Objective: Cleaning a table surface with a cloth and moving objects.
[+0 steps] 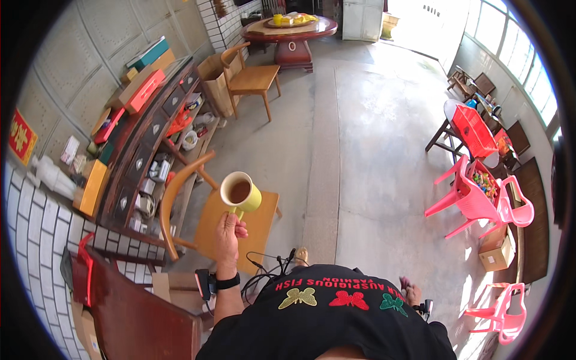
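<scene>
A yellow-green mug [252, 198] with a cream inside holds brown liquid. Its handle is pinched in my left hand [228, 238], which is raised in front of me above the seat of a wooden chair [261, 225]. A black band and a small device are strapped to my left wrist. My right hand [411, 294] hangs low beside my body, partly hidden by my black shirt; whether its fingers hold anything cannot be made out.
Left stands a dark wooden cabinet [146, 128] with boxes on top. Ahead are another wooden chair [254, 77] and a round table [324, 28]. Pink plastic chairs [454, 198] and a red basket [472, 128] are at right. Black cables [258, 276] lie near my foot. A dark red wooden surface [139, 310] is lower left.
</scene>
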Available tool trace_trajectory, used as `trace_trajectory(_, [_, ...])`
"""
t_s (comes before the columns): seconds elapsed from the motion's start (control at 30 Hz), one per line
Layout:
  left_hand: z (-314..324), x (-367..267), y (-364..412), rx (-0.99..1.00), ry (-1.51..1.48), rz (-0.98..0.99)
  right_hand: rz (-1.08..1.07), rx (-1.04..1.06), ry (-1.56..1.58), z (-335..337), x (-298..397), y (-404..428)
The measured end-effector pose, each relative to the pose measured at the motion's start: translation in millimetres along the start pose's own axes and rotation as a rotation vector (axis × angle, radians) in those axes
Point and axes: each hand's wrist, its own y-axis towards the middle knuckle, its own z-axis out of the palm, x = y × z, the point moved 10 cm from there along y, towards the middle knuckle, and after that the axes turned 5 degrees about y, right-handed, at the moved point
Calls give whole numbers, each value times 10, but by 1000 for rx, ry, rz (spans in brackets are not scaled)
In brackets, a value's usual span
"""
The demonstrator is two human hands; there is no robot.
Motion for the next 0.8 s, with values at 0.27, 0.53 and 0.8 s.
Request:
trace_trajectory(0.27, [670,4,1589,142,100,-20,491,222,-174,956,-1275,-277])
trace_trajectory(0.53, [1495,299,2886,152,40,-57,568,311,-129,1331,-358,1027])
trace_trajectory(0.8, [2381,380,4061,54,50,-74,118,360,-382,1421,1413,4301])
